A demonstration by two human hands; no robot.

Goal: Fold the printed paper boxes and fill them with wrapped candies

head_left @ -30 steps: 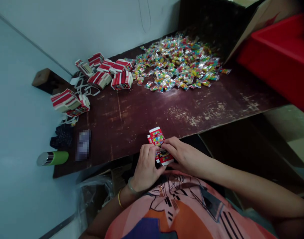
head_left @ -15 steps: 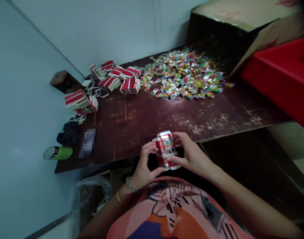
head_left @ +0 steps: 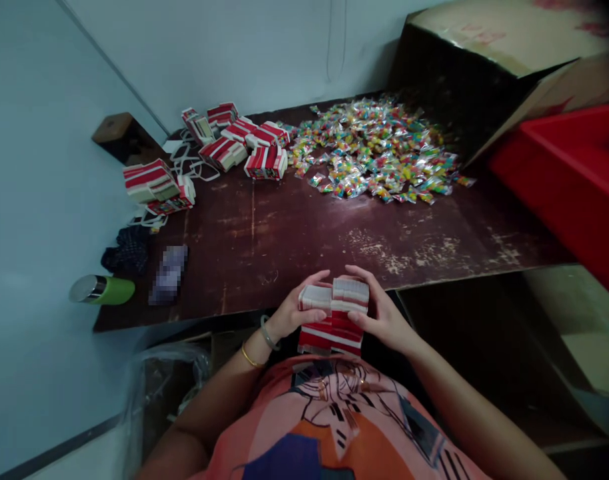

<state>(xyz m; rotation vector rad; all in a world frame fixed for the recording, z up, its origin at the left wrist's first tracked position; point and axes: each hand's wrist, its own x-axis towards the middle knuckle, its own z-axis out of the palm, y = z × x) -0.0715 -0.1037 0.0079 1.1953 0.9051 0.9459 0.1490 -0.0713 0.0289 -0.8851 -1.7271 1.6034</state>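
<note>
Close in front of my body, just off the table's front edge, I hold a stack of flat red-and-white cardboard boxes [head_left: 330,335]. Its white flap edges face up in two blocks side by side. My left hand [head_left: 290,315] is closed around the left side, thumb across the near face. On the other side, my right hand [head_left: 385,319] grips the stack with its thumb pressed on the front and fingers behind. More bundles of the same red-and-white boxes [head_left: 265,163] lie at the back left of the table, beside a heap of small clear candy packets [head_left: 369,157].
The dark brown table [head_left: 294,227] has a worn surface. A red bin [head_left: 559,180] and a large cardboard box [head_left: 464,47] stand at the right. On the left are a green bottle [head_left: 117,291], a dark cloth [head_left: 127,250] and white straps [head_left: 194,167]. Below hangs a plastic-lined container [head_left: 149,373].
The stack has been tipped in my hands: its printed face showed before, and now the edges and striped side show. Both hands have shifted their grip on it. The view has moved slightly.
</note>
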